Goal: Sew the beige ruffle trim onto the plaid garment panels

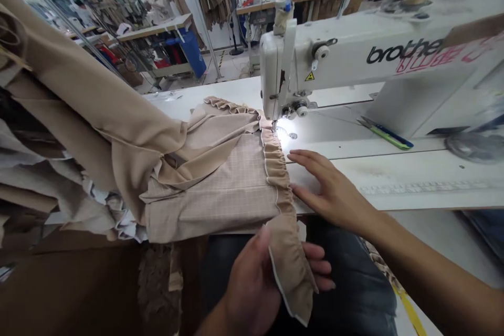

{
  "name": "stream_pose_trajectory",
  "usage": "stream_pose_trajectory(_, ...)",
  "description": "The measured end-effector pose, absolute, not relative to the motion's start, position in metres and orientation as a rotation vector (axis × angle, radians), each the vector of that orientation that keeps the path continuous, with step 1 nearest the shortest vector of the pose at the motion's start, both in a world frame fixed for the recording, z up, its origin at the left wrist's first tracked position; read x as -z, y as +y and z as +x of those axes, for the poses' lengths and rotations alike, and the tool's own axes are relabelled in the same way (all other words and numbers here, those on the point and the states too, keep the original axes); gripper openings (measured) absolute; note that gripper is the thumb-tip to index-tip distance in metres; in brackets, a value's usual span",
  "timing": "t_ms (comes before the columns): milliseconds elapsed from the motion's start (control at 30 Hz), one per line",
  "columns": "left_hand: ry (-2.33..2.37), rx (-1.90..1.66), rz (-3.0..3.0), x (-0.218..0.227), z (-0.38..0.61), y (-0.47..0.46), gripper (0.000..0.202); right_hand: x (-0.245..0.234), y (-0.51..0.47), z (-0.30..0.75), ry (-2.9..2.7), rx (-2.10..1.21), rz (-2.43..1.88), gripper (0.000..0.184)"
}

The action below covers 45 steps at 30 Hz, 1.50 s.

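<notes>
Our left hand [252, 289] is pinching the beige fabric ruffle [289, 257], soft and light-looking, at its edge; our open right fingers [307, 157] are resting on the white desk [394, 189].

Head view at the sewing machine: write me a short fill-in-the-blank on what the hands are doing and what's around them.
The ruffle along the beige checked panel is gripped at its loose end by the ____ hand.
The right hand lies flat on the ____ sewing table.
The arm of the sewing machine bears the brand name ____.

Missing words: left; white; brother.
</notes>
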<state>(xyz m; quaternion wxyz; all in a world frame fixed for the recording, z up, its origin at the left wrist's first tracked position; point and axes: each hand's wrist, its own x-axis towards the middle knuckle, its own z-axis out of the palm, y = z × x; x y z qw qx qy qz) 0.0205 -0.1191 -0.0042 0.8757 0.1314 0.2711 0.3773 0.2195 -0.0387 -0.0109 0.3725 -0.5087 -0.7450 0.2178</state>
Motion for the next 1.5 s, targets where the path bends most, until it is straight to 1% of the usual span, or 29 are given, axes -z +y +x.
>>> stream_pose_trajectory(67,0.533,-0.83,0.321,-0.008,0.018,-0.111,0.051,0.012,-0.064,0.218,-1.699,-0.74,-1.291,0.04)
stream_pose_trajectory(133,0.535,-0.85,0.376,-0.017,0.014,-0.102,0.042,0.017,-0.094,0.216,-1.48,-1.062,-1.233,0.038)
stream_pose_trajectory(167,0.544,-0.844,0.399,-0.021,0.012,-0.097,0.039,0.021,-0.108,0.215,-1.4,-1.233,-1.201,0.04)
stream_pose_trajectory(233,0.568,-0.813,0.425,-0.026,0.01,-0.086,0.04,0.029,-0.129,0.21,-1.323,-1.519,-1.158,0.048)
stream_pose_trajectory(300,0.616,-0.842,0.416,-0.029,0.011,-0.076,0.041,0.035,-0.139,0.203,-1.314,-1.719,-1.14,0.051)
stream_pose_trajectory(367,0.693,-0.919,0.393,-0.032,0.013,-0.067,0.04,0.036,-0.143,0.197,-1.325,-1.8,-1.112,0.05)
stream_pose_trajectory(533,0.87,-1.015,0.376,-0.04,0.016,-0.052,0.042,0.032,-0.152,0.196,-1.317,-1.837,-1.061,0.039)
stream_pose_trajectory(633,0.899,-1.054,0.398,-0.042,0.013,-0.046,0.041,0.042,-0.162,0.202,-1.279,-1.922,-1.115,0.038)
stream_pose_trajectory(800,0.917,-1.12,0.411,-0.047,0.011,-0.037,0.04,0.055,-0.174,0.203,-1.269,-1.97,-1.181,0.035)
stream_pose_trajectory(867,0.906,-1.121,0.407,-0.048,0.011,-0.042,0.041,0.05,-0.173,0.205,-1.396,-1.946,-1.187,0.031)
stream_pose_trajectory(933,0.873,-1.079,0.423,-0.046,0.012,-0.053,0.039,0.039,-0.167,0.213,-1.636,-1.827,-1.222,0.029)
stream_pose_trajectory(1000,0.833,-0.982,0.47,-0.041,0.014,-0.069,0.031,0.026,-0.154,0.224,-1.781,-1.568,-1.298,0.026)
stream_pose_trajectory(1033,0.829,-0.928,0.499,-0.037,0.016,-0.078,0.029,0.019,-0.144,0.23,-1.799,-1.387,-1.346,0.026)
stream_pose_trajectory(1067,0.841,-0.887,0.524,-0.034,0.018,-0.085,0.03,0.012,-0.13,0.235,-1.804,-1.183,-1.384,0.029)
stream_pose_trajectory(1133,0.909,-0.85,0.555,-0.027,0.022,-0.097,0.037,0.002,-0.091,0.239,-1.881,-0.805,-1.399,0.042)
stream_pose_trajectory(1200,0.995,-0.825,0.589,-0.022,0.026,-0.104,0.04,-0.004,-0.041,0.231,-2.061,-0.572,-1.375,0.067)
stream_pose_trajectory(1233,1.032,-0.796,0.634,-0.019,0.028,-0.107,0.041,-0.005,-0.016,0.224,-2.143,-0.51,-1.4,0.074)
stream_pose_trajectory(1267,1.071,-0.761,0.702,-0.016,0.029,-0.11,0.043,-0.004,0.007,0.216,-2.195,-0.455,-1.444,0.075)
stream_pose_trajectory(1367,1.216,-0.68,0.974,-0.002,0.027,-0.119,0.05,0.003,0.043,0.194,-2.254,-0.405,-1.498,0.065)
stream_pose_trajectory(1433,1.298,-0.64,1.07,0.013,0.023,-0.126,0.053,0.01,0.031,0.19,-2.321,-0.416,-1.483,0.065)
stream_pose_trajectory(1500,1.313,-0.606,1.095,0.031,0.02,-0.132,0.058,0.015,-0.004,0.197,-2.422,-0.427,-1.423,0.067)
